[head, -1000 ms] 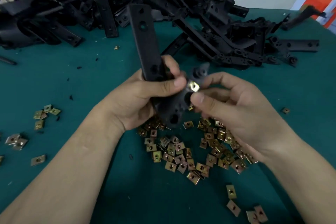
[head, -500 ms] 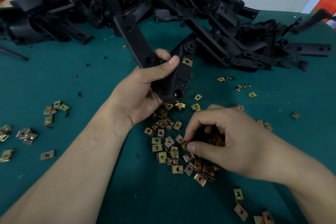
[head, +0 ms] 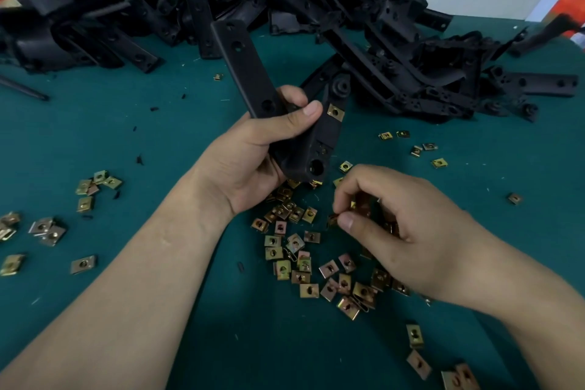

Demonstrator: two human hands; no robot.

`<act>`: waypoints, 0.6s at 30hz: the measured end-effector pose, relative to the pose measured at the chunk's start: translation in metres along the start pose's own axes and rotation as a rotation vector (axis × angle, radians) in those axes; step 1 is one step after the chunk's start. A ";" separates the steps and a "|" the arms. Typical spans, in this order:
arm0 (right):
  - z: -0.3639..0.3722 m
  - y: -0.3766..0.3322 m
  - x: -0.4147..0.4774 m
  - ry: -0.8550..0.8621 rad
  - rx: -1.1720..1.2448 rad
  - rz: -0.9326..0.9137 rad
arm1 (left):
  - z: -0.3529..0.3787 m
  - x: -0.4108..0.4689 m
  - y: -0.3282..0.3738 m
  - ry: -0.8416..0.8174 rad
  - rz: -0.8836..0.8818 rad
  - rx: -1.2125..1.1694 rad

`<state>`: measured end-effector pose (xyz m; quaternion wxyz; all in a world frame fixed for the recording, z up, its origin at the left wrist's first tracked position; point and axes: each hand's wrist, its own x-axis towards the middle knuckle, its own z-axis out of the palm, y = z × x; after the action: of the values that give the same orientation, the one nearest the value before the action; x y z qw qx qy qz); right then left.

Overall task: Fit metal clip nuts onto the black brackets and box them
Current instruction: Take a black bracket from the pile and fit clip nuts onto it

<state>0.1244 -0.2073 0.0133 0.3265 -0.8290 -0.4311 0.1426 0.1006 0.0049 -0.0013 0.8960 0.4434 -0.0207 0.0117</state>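
My left hand [head: 250, 158] grips a black V-shaped bracket [head: 243, 70] at its bend, above the table. One brass clip nut [head: 335, 112] sits fitted on the bracket's right arm. My right hand [head: 408, 231] hovers low over a heap of loose clip nuts [head: 304, 256], thumb and forefinger pinched on one clip nut [head: 332, 219]. Part of the heap is hidden under that hand.
A big pile of black brackets [head: 348, 25] fills the back of the green table [head: 158, 136]. Smaller groups of clip nuts lie at the left [head: 85, 193], far right [head: 424, 147] and near front right [head: 418, 358]. No box is in view.
My right hand left the bracket, dropped to the heap of clip nuts and pinched one. A clip nut now sits on the bracket, which my left hand lowered slightly.
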 end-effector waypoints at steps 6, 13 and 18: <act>0.000 0.000 -0.001 0.030 0.150 0.070 | 0.000 0.000 0.000 -0.010 -0.014 0.008; 0.000 -0.002 0.000 0.013 0.281 0.082 | 0.000 0.000 -0.002 -0.045 -0.047 0.040; 0.000 -0.001 0.000 0.022 0.234 0.080 | 0.001 0.000 -0.002 -0.061 -0.062 0.038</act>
<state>0.1236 -0.2068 0.0145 0.4199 -0.8033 -0.3742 0.1957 0.1004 0.0027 -0.0028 0.8864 0.4607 -0.0340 -0.0292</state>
